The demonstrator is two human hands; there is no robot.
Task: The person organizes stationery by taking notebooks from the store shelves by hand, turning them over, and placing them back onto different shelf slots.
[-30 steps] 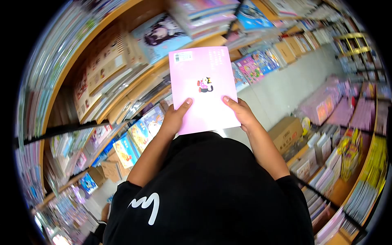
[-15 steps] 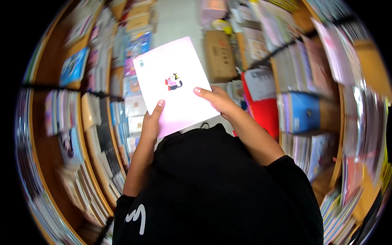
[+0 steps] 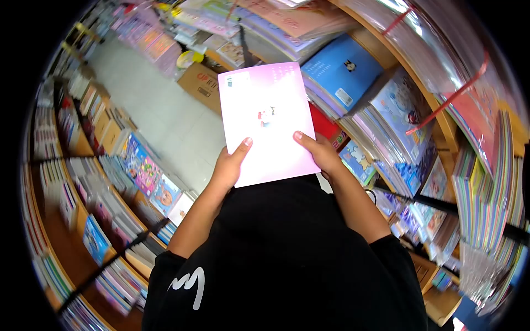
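Note:
A pink notebook [image 3: 270,149] with a small cartoon figure at its middle and a barcode in the upper left corner is held up in front of my body. My left hand [image 3: 229,165] grips its lower left edge, thumb on top and the other fingers hidden beneath. On the lower right edge my right hand [image 3: 323,154] holds it the same way. Bright glare washes out part of the cover. Just beyond its right side lies a blue notebook [image 3: 345,71] on a shelf.
Wooden shelves full of books [image 3: 77,220] run along the left. More stacked notebooks [image 3: 397,116] crowd the right shelf, near a red strap [image 3: 458,96]. A cardboard box [image 3: 201,85] stands on the pale floor [image 3: 149,94] ahead.
My body and view have turned to the right, bringing the right shelf nearer. The notebook has swung from tilted to nearly straight, with both hands still on it.

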